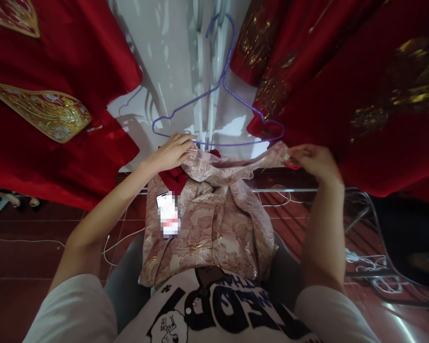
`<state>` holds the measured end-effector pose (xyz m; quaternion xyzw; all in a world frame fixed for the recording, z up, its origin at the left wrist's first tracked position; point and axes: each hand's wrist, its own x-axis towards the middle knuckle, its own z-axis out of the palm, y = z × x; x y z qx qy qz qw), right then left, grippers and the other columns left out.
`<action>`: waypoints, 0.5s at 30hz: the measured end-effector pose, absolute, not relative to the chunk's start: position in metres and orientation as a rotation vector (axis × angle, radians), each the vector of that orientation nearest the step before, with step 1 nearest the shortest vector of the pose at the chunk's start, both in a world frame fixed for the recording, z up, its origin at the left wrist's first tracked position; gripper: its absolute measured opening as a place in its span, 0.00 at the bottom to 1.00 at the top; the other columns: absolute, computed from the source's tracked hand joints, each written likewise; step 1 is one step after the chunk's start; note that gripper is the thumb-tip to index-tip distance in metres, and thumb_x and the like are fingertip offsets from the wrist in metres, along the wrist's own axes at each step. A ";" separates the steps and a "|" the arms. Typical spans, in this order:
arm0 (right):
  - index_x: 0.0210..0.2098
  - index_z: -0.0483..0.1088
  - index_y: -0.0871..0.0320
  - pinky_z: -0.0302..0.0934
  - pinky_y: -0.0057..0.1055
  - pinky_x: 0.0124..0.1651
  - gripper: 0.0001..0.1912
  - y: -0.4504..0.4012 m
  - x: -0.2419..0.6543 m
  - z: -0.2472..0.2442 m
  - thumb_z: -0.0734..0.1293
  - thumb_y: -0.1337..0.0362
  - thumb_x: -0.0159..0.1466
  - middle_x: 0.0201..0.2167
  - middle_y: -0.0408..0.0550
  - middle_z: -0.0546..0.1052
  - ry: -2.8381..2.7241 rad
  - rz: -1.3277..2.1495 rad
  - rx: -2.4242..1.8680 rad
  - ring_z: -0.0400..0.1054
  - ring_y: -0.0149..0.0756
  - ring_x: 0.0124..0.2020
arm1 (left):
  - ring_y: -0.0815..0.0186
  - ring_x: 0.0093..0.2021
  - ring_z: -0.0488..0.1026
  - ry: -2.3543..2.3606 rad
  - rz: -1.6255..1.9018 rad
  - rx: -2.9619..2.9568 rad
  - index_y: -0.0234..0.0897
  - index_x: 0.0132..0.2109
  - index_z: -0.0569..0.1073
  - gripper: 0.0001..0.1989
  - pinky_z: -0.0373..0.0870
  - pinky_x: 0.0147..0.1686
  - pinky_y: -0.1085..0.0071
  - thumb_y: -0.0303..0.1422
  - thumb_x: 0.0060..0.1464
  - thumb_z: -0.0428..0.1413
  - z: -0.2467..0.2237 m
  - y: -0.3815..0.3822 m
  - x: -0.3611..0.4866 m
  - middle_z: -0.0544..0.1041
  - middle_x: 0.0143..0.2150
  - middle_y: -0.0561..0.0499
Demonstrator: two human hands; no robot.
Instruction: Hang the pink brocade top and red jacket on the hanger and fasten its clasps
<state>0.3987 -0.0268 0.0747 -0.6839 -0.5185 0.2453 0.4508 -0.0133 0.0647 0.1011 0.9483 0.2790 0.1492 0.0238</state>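
I have the pink brocade garment (232, 214) spread over the person's lap, its main panel running lengthwise from the waist away towards the wall. Its far edge is a narrow band (232, 175) that lies crosswise, left to right, sagging in the middle and rising at the right end. My left hand (177, 151) has its fingers bent over the band's left end, gripping it; my right hand (311, 161) pinches the right end between thumb and fingers, so the two stand well apart. Dark red cloth (173, 180) shows just below the left hand. On the garment's left side lies a phone (168, 214), long axis away from the body, far end tipped slightly left. Beyond the band, a purple hanger (223, 82) hangs hook-up, its bar crosswise too.
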 end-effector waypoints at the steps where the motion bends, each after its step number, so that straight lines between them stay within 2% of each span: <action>1: 0.26 0.73 0.57 0.72 0.35 0.34 0.07 -0.031 0.399 0.076 0.66 0.74 0.57 0.22 0.46 0.77 -1.303 0.730 -1.736 0.73 0.35 0.25 | 0.54 0.66 0.64 0.847 0.467 2.921 0.36 0.49 0.72 0.10 0.51 0.70 0.42 0.33 0.66 0.49 0.098 0.066 -0.012 0.67 0.66 0.41; 4: 0.26 0.76 0.57 0.69 0.30 0.33 0.05 -0.041 0.388 0.086 0.69 0.73 0.55 0.27 0.46 0.80 -1.400 1.044 -1.774 0.73 0.34 0.29 | 0.55 0.65 0.65 0.832 0.486 2.897 0.36 0.49 0.72 0.10 0.50 0.70 0.42 0.33 0.66 0.49 0.093 0.066 -0.009 0.68 0.65 0.41; 7: 0.28 0.76 0.58 0.65 0.28 0.33 0.03 -0.047 0.372 0.097 0.70 0.69 0.57 0.27 0.46 0.79 -1.636 1.112 -1.720 0.71 0.32 0.29 | 0.56 0.63 0.67 0.843 0.484 2.897 0.36 0.47 0.72 0.10 0.52 0.70 0.45 0.33 0.67 0.48 0.093 0.062 -0.009 0.70 0.62 0.41; 9: 0.30 0.75 0.57 0.64 0.29 0.35 0.02 -0.049 0.365 0.102 0.69 0.67 0.59 0.28 0.46 0.79 -1.685 1.034 -1.653 0.71 0.32 0.30 | 0.57 0.61 0.68 0.840 0.478 2.894 0.36 0.47 0.72 0.11 0.52 0.70 0.47 0.34 0.67 0.46 0.094 0.059 -0.010 0.71 0.60 0.41; 11: 0.32 0.73 0.57 0.64 0.30 0.38 0.02 -0.050 0.366 0.104 0.69 0.65 0.61 0.30 0.46 0.79 -1.641 0.817 -1.606 0.71 0.32 0.32 | 0.57 0.60 0.69 0.838 0.484 2.892 0.36 0.46 0.72 0.12 0.53 0.71 0.49 0.34 0.67 0.46 0.094 0.056 -0.012 0.71 0.58 0.41; 15: 0.34 0.72 0.57 0.66 0.33 0.41 0.03 -0.048 0.381 0.102 0.68 0.70 0.60 0.30 0.47 0.78 -1.353 0.410 -1.604 0.73 0.34 0.32 | 0.57 0.59 0.69 0.841 0.523 2.903 0.37 0.46 0.72 0.10 0.52 0.70 0.49 0.35 0.67 0.47 0.092 0.052 -0.015 0.71 0.57 0.42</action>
